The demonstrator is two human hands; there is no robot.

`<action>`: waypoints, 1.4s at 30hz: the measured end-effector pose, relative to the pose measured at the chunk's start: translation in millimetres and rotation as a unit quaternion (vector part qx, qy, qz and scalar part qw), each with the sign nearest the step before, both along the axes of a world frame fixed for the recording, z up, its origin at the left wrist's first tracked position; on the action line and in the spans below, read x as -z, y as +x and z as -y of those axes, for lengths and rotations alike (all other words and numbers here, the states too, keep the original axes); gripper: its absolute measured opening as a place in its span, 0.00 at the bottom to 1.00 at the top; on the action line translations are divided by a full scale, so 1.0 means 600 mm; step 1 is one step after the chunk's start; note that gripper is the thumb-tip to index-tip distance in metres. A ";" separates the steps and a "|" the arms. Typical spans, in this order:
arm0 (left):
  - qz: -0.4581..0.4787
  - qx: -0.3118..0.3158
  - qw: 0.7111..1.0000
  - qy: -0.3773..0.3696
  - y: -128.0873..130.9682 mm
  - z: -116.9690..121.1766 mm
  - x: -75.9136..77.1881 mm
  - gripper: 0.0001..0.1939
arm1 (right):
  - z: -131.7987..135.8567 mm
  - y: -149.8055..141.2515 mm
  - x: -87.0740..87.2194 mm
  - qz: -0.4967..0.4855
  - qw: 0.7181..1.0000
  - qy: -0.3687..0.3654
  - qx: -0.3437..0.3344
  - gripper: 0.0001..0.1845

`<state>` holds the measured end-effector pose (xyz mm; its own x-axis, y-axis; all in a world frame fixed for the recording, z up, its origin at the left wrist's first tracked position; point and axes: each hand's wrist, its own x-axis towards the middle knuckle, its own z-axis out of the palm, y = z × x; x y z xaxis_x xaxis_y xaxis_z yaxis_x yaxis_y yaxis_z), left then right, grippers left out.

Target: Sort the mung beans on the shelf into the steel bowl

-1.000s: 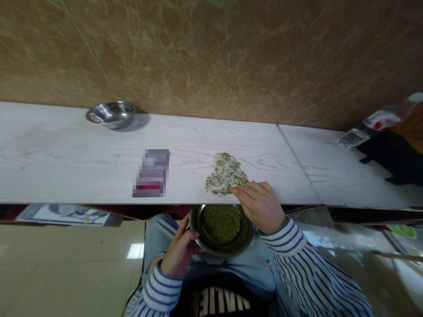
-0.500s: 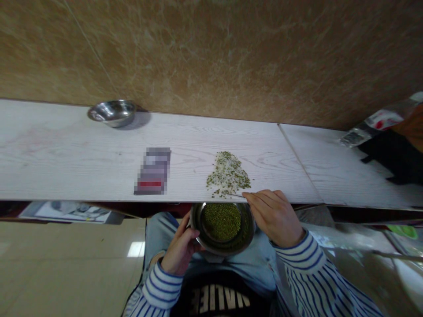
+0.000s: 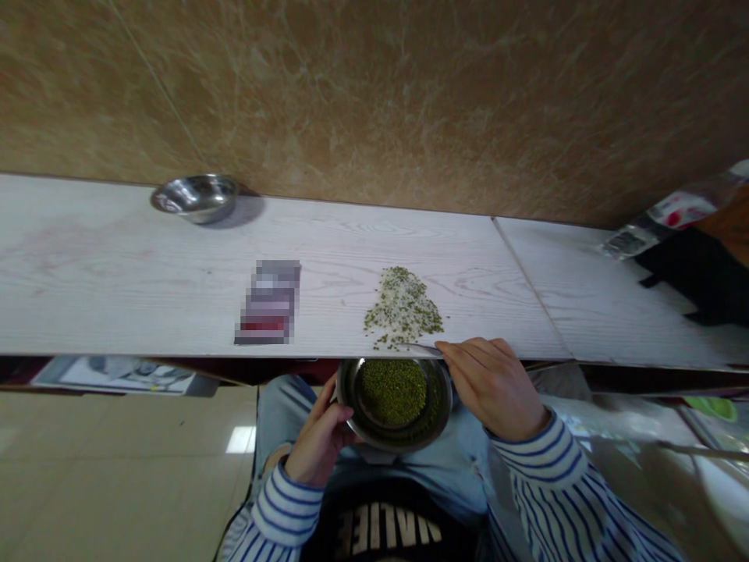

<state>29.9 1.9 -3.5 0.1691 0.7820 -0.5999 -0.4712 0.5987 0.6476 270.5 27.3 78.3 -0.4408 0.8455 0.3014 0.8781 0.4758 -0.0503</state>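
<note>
My left hand (image 3: 321, 443) grips the left rim of a steel bowl (image 3: 440, 417), which sits over my lap under the table edge. Green mung beans (image 3: 393, 393) cover the bowl's bottom. On the white table lies a loose heap of white grains mixed with green beans (image 3: 403, 308). Between the thumb and fingers of my right hand (image 3: 495, 386) is a slim metal tool that looks like tweezers (image 3: 426, 348). Its tip points left, at the near edge of the heap. I cannot make out whether the tip pinches a bean.
A second steel bowl (image 3: 196, 199) stands at the back left by the wall. A blurred-out flat rectangular object (image 3: 269, 303) lies left of the heap. At the far right are a clear plastic package (image 3: 661, 222) and something black (image 3: 702, 277). An open drawer (image 3: 126, 375) shows under the table.
My right hand has shifted slightly to the right, and more of the tweezers shows. The left hand, the bowl and the heap look the same.
</note>
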 end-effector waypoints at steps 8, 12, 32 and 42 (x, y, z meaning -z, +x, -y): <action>0.000 -0.007 1.000 0.000 -0.002 0.001 0.002 0.33 | -0.002 0.000 0.002 0.012 1.000 -0.011 0.000 0.15; 0.000 -0.008 1.000 0.001 -0.003 0.002 0.003 0.33 | -0.008 -0.008 0.003 0.007 1.000 -0.012 -0.014 0.15; -0.008 -0.044 0.999 -0.010 -0.001 0.000 -0.012 0.33 | -0.022 -0.036 0.003 0.011 0.999 -0.010 -0.031 0.15; 0.003 -0.034 0.999 -0.005 -0.004 0.000 -0.011 0.33 | -0.022 -0.033 0.002 0.007 1.000 -0.009 -0.025 0.16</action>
<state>27.4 1.6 3.0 0.1186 0.7862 -0.6065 -0.5152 0.5709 0.6393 250.9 40.4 77.0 -0.4876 0.8268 0.2805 0.8535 0.5191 -0.0465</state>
